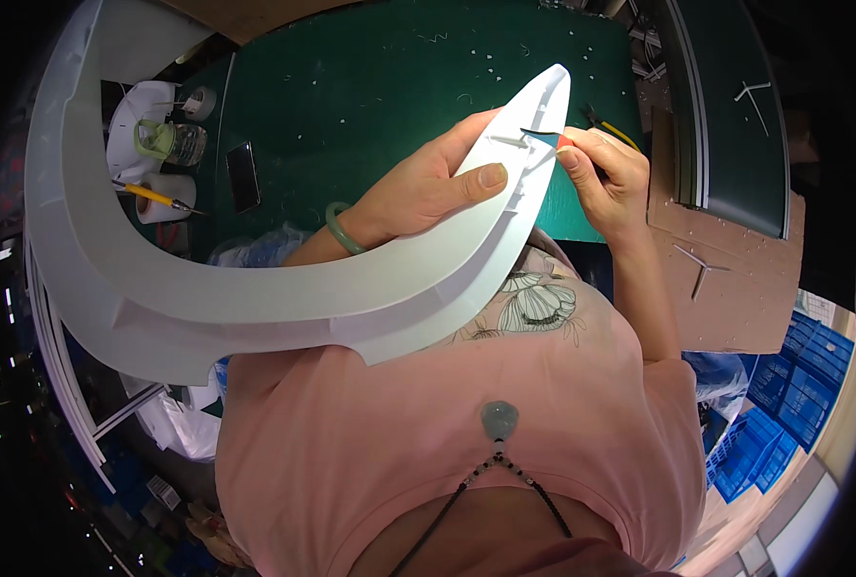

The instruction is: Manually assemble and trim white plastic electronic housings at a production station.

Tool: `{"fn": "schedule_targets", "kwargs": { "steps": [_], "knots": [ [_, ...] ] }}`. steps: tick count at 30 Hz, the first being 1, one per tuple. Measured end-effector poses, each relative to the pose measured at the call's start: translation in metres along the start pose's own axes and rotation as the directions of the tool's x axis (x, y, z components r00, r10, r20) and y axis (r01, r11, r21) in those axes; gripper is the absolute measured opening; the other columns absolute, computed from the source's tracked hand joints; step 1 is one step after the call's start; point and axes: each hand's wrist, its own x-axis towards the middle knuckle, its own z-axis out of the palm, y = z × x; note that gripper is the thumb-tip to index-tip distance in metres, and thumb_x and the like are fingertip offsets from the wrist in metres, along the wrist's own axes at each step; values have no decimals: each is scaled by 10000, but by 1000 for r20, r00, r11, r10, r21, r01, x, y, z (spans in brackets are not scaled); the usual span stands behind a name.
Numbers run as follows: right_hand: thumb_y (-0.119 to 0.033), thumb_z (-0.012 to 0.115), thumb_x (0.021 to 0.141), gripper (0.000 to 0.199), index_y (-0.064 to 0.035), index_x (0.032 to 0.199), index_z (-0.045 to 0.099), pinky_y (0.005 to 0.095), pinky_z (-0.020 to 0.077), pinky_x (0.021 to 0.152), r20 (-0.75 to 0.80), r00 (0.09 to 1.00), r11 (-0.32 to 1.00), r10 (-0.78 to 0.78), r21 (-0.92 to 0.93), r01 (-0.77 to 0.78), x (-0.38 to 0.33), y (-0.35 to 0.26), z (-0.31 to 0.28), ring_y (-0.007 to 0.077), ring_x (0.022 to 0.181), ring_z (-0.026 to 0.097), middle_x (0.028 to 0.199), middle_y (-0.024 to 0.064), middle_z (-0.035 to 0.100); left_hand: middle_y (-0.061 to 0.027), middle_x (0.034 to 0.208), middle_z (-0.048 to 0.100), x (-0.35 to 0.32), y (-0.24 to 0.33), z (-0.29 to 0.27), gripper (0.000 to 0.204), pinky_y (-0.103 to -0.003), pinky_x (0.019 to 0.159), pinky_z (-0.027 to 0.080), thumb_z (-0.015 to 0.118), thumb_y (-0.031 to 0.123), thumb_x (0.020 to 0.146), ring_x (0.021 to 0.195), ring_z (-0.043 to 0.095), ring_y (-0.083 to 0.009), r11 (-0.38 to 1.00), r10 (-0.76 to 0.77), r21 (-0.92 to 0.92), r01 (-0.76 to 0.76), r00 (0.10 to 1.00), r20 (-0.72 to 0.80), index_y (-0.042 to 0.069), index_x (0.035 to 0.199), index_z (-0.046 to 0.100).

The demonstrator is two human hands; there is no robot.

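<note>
A large white C-shaped plastic part (pixel 284 293) with ribs along its inner side stretches from the far left round to a pointed tip in front of me. My left hand (pixel 437 178) grips it near that tip, thumb on the near face and the other fingers hidden behind. Pinched in my right hand (pixel 608 178) is a small knife (pixel 541 132) with a thin, dark, curved blade and a bit of red at the fingers. Its blade lies at a rib inside the tip; whether it touches the plastic I cannot tell.
White scraps dot the green tabletop (pixel 351 77). At the left are a phone (pixel 243 177), a yellow-handled pointed tool (pixel 159 197), a tape roll (pixel 199 103) and a green-lidded bottle (pixel 183 144). Yellow-handled pliers (pixel 612 128) lie beyond my right hand. Blue crates (pixel 803 370) stand right.
</note>
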Motion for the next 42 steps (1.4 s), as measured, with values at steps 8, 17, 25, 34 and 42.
{"fn": "schedule_targets", "kwargs": {
  "steps": [8,17,25,34,42],
  "knots": [
    [-177,639,892,239,43,978,673,231,444,607,-61,995,997,81,-14,-82,13,5,-8,112,715,585,835,102,678,-83,1237,523,-4,-1,0,670,-257,893,463,599,324,911,1095,529,-109,1000,-9,6,9,999,32,34,1420,274],
    [-283,630,902,307,9,968,699,222,457,736,-101,929,934,356,68,-351,24,58,-30,92,817,588,865,44,685,-104,1230,538,-6,5,-1,693,-279,917,439,645,320,884,1110,524,-149,999,-15,47,15,1000,1,36,1419,308],
    [-195,638,895,234,21,973,687,234,477,694,-27,990,991,137,-8,-137,20,-8,-16,112,797,612,899,90,693,-103,1216,542,-8,6,-3,711,-267,903,445,656,330,876,1095,527,-143,1000,-23,-3,23,999,-23,39,1420,303],
    [-257,619,913,298,24,982,690,211,446,700,-206,850,859,485,-71,-507,3,57,-21,81,782,577,860,58,686,-78,1182,556,-21,2,-15,660,-275,895,451,627,307,899,1082,526,-125,1000,-4,-25,6,997,71,43,1413,308],
    [-318,586,932,337,0,967,695,191,264,523,-204,681,710,703,165,-684,-85,13,6,22,574,338,623,-85,414,-33,1142,541,-20,-28,-24,579,-223,815,462,497,347,965,977,540,-76,916,-106,-361,178,972,209,76,1429,283]
  ]
}}
